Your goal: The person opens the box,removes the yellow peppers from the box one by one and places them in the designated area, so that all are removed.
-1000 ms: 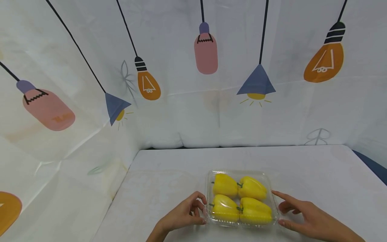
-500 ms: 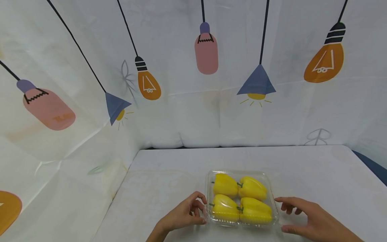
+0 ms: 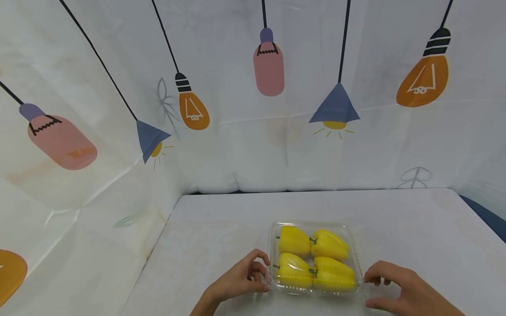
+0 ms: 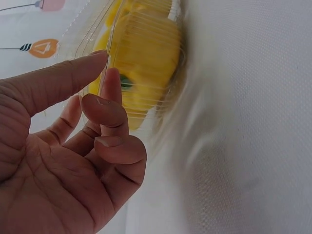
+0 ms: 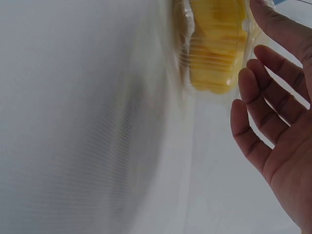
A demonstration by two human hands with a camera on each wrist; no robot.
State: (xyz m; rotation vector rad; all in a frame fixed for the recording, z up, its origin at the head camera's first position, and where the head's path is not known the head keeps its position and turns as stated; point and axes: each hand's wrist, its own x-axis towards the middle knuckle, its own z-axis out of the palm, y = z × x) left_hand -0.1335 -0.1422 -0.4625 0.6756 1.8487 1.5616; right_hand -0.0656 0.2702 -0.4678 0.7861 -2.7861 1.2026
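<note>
A clear plastic clamshell box [image 3: 316, 225] lies on the white table, holding several yellow bell peppers [image 3: 329, 245] with green stems. At its left side my left hand [image 3: 247, 275] pinches the rim between thumb and fingers; the left wrist view shows the fingertips right at the clear edge [image 4: 109, 53], the other fingers curled. My right hand [image 3: 397, 283] is beside the box's right side, thumb apart from the bent fingers. In the right wrist view its thumb [image 5: 278, 22] and fingers are spread loosely close to the ribbed wall of the box, gripping nothing.
The white table [image 3: 221, 219] reaches back to a white curtain [image 3: 245, 149] printed with hanging lamps and bulbs. More of this sheet [image 3: 106, 245] hangs along the left. A dark blue strip [image 3: 484, 217] shows past the table's right edge.
My right hand has slid nearer to me along the box's right side, and its pointing finger has come off the rim and bent. The left hand and the box look unmoved.
</note>
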